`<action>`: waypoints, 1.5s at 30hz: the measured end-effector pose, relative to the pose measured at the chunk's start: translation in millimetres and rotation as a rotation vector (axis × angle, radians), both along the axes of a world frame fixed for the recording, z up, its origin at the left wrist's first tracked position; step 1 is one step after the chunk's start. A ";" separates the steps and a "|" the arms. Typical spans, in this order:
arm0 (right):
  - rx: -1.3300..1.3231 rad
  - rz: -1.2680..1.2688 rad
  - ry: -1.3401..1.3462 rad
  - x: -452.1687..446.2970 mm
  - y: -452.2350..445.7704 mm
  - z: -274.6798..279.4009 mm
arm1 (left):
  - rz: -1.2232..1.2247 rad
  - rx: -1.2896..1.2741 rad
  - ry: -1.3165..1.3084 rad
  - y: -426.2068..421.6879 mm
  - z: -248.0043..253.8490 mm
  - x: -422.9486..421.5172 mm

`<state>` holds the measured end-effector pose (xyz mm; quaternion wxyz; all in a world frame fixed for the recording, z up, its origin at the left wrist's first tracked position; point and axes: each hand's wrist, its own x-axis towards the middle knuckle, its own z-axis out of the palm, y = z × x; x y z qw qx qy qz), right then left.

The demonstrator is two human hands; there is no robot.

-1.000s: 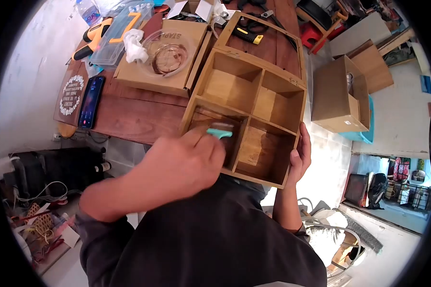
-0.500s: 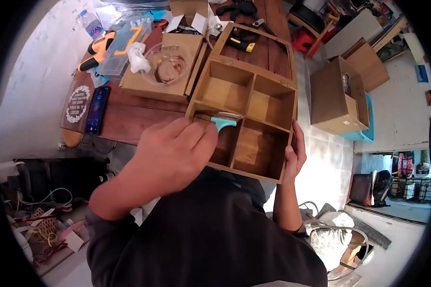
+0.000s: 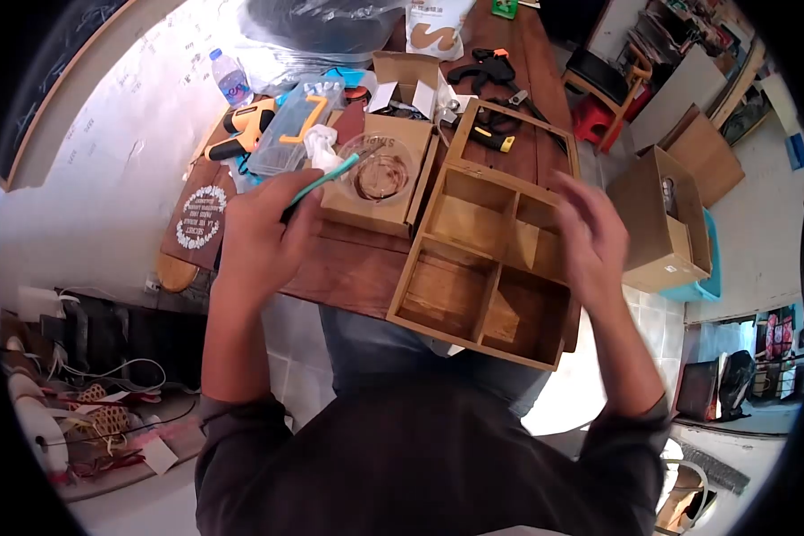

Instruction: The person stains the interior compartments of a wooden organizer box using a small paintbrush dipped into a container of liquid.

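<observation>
My left hand (image 3: 272, 223) is closed around a paintbrush (image 3: 326, 177) with a teal handle. The brush end reaches over the rim of a clear plastic bowl (image 3: 384, 170), which has brown liquid or stain in its bottom. My right hand (image 3: 594, 237), slightly blurred, has its fingers apart at the right side of a wooden box (image 3: 484, 255); I cannot tell whether it touches. Dividers split the box into several compartments, and its framed lid (image 3: 460, 143) lies folded back on the far side. The box's near edge juts past the table edge, above my lap.
The bowl stands on a cardboard box (image 3: 357, 213) beside a crumpled white tissue (image 3: 322, 147). Behind are a clear plastic case (image 3: 286, 134), an orange-black tool (image 3: 246, 129), a water bottle (image 3: 230, 79) and a yellow-black tool (image 3: 493, 138). A lettered wooden plaque (image 3: 201, 214) lies left.
My left hand has carried the paintbrush out of the wooden box to the bowl. The right hand has let go of the box's side and risen. The view has shifted.
</observation>
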<state>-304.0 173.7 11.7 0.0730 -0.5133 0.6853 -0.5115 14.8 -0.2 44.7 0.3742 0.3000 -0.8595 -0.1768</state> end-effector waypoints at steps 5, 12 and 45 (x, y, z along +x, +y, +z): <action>0.535 0.322 -0.080 18.3 -139.9 11.4 | -0.018 -0.014 -0.171 -23.9 6.3 -10.8; 0.607 0.429 -0.094 39.7 -191.9 -9.6 | -0.055 -0.116 -0.224 -40.0 -3.4 -15.0; 0.543 0.357 -0.419 35.2 -178.6 3.3 | -0.038 1.001 0.911 -53.0 -73.4 -25.9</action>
